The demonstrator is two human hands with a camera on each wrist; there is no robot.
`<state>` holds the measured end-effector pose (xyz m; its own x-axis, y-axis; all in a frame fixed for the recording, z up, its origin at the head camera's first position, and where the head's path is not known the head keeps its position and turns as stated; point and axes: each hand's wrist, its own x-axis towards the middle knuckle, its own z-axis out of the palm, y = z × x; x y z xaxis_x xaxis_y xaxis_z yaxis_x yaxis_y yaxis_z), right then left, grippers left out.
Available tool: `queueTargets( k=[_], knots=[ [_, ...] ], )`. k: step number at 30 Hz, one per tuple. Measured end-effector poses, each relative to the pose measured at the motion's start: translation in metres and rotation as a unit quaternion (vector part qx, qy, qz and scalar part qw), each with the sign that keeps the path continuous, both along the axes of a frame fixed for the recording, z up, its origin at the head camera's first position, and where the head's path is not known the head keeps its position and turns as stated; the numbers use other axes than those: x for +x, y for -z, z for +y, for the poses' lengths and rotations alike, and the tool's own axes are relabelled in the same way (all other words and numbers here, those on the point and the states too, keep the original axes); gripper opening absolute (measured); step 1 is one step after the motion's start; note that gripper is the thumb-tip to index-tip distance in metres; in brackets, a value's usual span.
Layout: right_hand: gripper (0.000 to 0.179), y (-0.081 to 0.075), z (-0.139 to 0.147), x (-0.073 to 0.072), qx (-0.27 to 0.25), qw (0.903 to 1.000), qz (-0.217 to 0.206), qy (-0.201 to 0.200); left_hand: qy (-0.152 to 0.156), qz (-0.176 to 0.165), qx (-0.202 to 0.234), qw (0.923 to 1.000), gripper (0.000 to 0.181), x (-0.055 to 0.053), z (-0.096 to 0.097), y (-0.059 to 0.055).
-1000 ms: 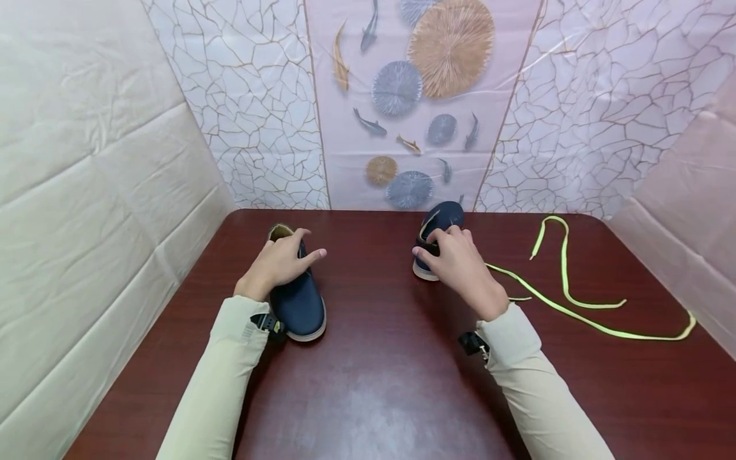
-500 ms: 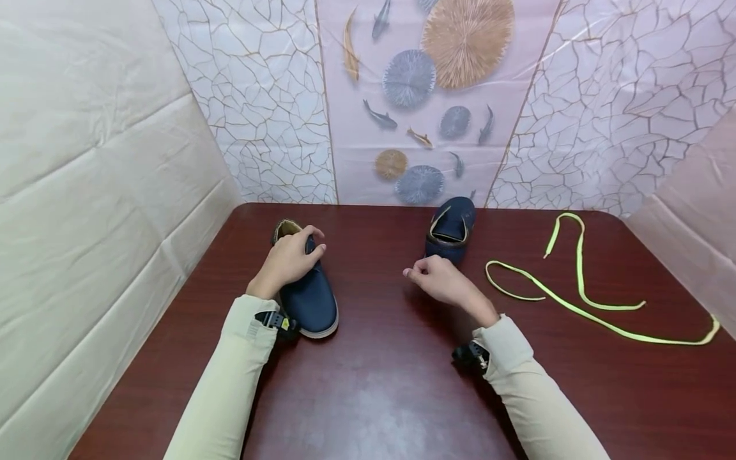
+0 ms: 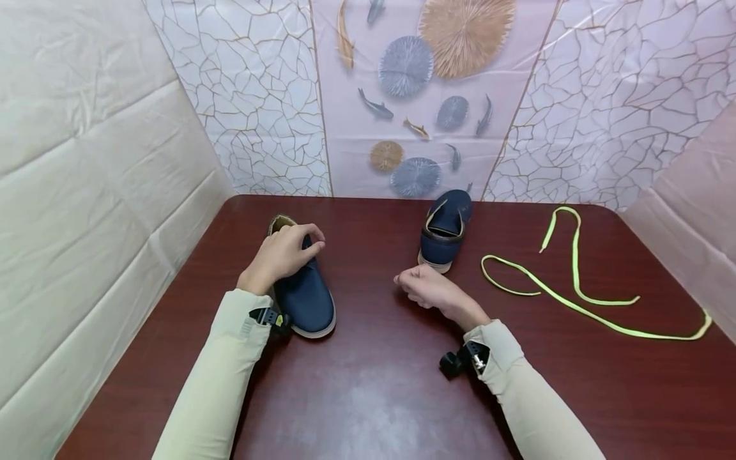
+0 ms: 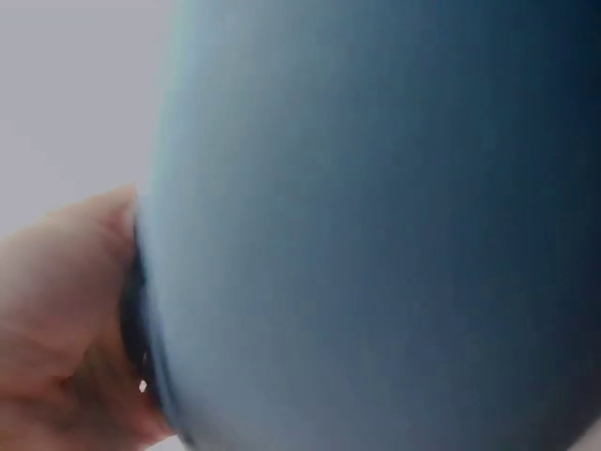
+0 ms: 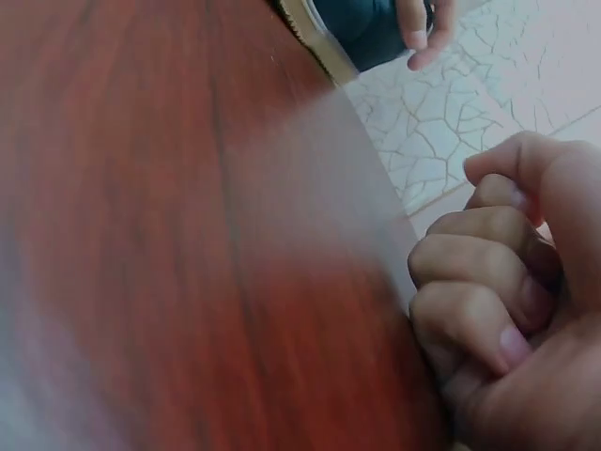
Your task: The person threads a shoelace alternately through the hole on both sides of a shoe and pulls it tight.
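Judged step: steadying the left shoe (image 3: 306,299) under the left hand (image 3: 283,254), fingers bent over its opening, grip cannot be told. Right hand (image 3: 437,291), fingers curled, nothing seen within, near the right shoe (image 3: 441,249); next move likely calls for uncurling. Laces (image 3: 575,263) at right, unobstructing; left hand blocks the eyelets.

Free tabletop (image 3: 368,370) between left hand (image 3: 282,253) and right hand (image 3: 434,289), navy shoe (image 3: 306,300) blocking beneath left, second shoe (image 3: 439,249) beyond right, shoelaces (image 3: 577,257) rightward
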<state>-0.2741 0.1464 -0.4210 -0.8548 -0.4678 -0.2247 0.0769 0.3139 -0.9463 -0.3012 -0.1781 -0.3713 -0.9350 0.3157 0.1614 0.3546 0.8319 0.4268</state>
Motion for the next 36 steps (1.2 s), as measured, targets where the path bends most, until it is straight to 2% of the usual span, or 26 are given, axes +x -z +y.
queueTargets(
  k=[3, 5, 8, 12, 15, 22, 30, 36],
  knots=[
    [0.050, 0.002, 0.000, 0.000, 0.022, 0.9995, 0.021, -0.010, 0.046, -0.029, 0.024, 0.9982, 0.025, -0.002, 0.001, -0.010],
    [0.050, 0.002, 0.001, 0.001, 0.029, 0.9991, 0.029, -0.012, 0.067, -0.049, 0.047, 0.9955, 0.031, -0.002, 0.000, -0.017],
    [0.051, 0.003, 0.002, 0.002, 0.034, 0.9987, 0.036, -0.007, 0.071, -0.066, 0.072, 0.9927, 0.038, -0.001, -0.004, -0.024],
    [0.052, 0.003, 0.005, 0.003, 0.045, 0.9980, 0.045, -0.001, 0.059, -0.080, 0.077, 0.9921, 0.035, -0.001, -0.014, -0.023],
    [0.053, 0.003, 0.006, 0.002, 0.045, 0.9977, 0.050, 0.008, 0.058, -0.086, 0.058, 0.9929, 0.032, -0.002, -0.018, -0.021],
    [0.050, 0.007, 0.005, -0.002, -0.003, 0.9981, 0.046, 0.040, 0.043, -0.115, -0.038, 0.9917, 0.038, -0.001, -0.019, -0.023],
    [0.050, 0.012, -0.001, -0.006, -0.013, 0.9986, 0.034, 0.039, 0.044, -0.114, -0.040, 0.9917, 0.018, 0.004, -0.031, -0.022],
    [0.051, 0.009, 0.002, -0.007, -0.001, 0.9991, 0.031, 0.030, 0.059, -0.082, -0.067, 0.9926, 0.019, 0.004, -0.025, -0.023]
  ],
)
